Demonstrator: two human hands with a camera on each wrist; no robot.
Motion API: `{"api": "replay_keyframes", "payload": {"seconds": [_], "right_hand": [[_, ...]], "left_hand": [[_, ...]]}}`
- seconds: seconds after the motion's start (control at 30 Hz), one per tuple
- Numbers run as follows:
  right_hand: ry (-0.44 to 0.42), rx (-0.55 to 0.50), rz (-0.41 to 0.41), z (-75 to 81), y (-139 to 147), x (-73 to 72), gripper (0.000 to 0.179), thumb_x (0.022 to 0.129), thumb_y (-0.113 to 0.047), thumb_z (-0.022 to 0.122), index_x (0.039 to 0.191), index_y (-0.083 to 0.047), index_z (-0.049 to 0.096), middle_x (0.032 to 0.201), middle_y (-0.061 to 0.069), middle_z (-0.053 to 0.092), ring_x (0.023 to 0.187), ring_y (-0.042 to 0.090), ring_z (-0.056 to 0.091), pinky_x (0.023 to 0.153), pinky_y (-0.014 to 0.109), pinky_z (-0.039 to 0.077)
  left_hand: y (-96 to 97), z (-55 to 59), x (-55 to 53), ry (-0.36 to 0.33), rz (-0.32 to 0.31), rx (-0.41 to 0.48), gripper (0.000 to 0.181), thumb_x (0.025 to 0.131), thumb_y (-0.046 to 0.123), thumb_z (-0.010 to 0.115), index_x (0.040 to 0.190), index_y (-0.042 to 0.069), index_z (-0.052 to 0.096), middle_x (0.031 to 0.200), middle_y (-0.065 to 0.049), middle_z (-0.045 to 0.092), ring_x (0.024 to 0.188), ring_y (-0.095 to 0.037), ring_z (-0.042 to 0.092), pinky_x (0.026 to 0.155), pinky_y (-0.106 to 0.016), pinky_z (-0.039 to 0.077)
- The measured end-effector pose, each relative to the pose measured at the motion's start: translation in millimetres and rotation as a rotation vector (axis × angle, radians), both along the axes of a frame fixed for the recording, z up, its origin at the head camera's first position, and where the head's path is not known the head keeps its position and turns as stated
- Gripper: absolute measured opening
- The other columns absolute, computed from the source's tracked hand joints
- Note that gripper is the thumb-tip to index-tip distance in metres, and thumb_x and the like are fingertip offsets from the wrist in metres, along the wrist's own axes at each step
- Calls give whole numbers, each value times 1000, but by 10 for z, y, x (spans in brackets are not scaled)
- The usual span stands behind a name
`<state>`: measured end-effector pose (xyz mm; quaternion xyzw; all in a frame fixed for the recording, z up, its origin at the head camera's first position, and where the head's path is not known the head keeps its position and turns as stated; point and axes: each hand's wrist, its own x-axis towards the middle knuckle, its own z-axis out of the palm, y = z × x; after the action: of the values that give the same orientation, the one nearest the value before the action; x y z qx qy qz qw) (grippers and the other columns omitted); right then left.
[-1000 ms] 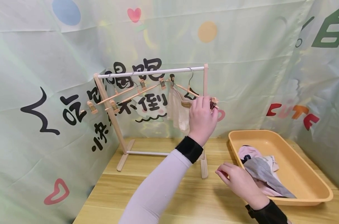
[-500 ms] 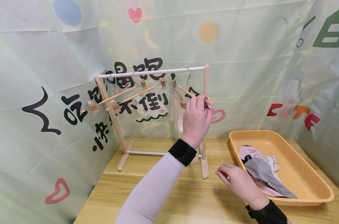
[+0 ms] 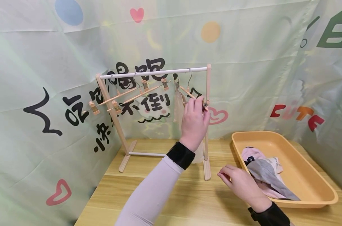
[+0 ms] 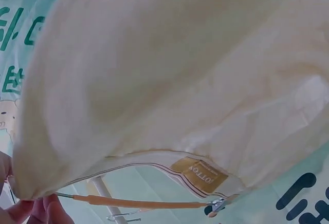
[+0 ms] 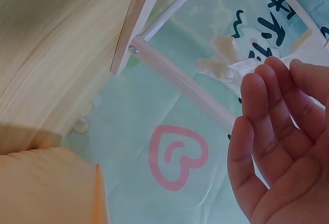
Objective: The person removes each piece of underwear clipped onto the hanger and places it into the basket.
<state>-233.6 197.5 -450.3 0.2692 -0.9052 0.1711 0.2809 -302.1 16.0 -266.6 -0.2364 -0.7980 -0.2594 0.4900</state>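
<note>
My left hand (image 3: 194,122) pinches the right end of a wooden clip hanger (image 3: 185,90), at the clip (image 3: 205,105) there. From this hanger hangs a pair of cream cotton shorts (image 3: 179,106), their other corner under the far clip (image 3: 177,83). The left wrist view has the shorts (image 4: 154,90) filling most of it, with a brown label (image 4: 199,174) on the waistband and my fingers (image 4: 38,212) at one corner. My right hand (image 3: 241,185) is loosely bent beside the tub, holding nothing; its palm (image 5: 288,183) faces the right wrist camera.
A small wooden rack (image 3: 207,125) with a white rail (image 3: 157,72) stands on the table (image 3: 159,194). Two bare clip hangers (image 3: 142,93) hang at its left. To the right, an orange tub (image 3: 306,163) holds grey (image 3: 264,172) and pink clothes. A printed curtain (image 3: 244,78) surrounds the table.
My left hand has moved a little left and down, and the held end of the hanger has swung left with it. The shorts appear narrower from the head. The right hand stays put.
</note>
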Motion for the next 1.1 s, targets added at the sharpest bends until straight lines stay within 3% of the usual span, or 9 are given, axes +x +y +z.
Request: {"api": "replay_keyframes", "payload": {"seconds": [0.3, 0.63, 1.1], "right_hand": [[0, -6, 6, -21, -6, -7, 10, 81, -21, 73, 79, -26, 65, 73, -17, 55, 65, -2, 49, 55, 27, 49], [-15, -1, -18, -1, -36, 8, 10, 81, -21, 73, 77, -25, 65, 72, -17, 56, 64, -2, 49, 54, 28, 48], [-1, -8, 22, -10, -26, 7, 6, 84, -20, 71, 79, -23, 67, 73, -15, 57, 64, -1, 49, 54, 28, 48]], "left_hand": [[-76, 0, -19, 5, 1, 12, 33, 94, 27, 56, 118, 4, 50, 97, -8, 50, 81, -16, 47, 66, -24, 48], [-147, 45, -23, 18, -14, 69, 24, 92, 18, 60, 109, 2, 54, 99, -10, 58, 83, -16, 56, 71, -24, 54], [-269, 62, -39, 95, 70, -48, 18, 94, 15, 57, 105, 2, 55, 88, -8, 65, 70, -17, 54, 63, -26, 51]]}}
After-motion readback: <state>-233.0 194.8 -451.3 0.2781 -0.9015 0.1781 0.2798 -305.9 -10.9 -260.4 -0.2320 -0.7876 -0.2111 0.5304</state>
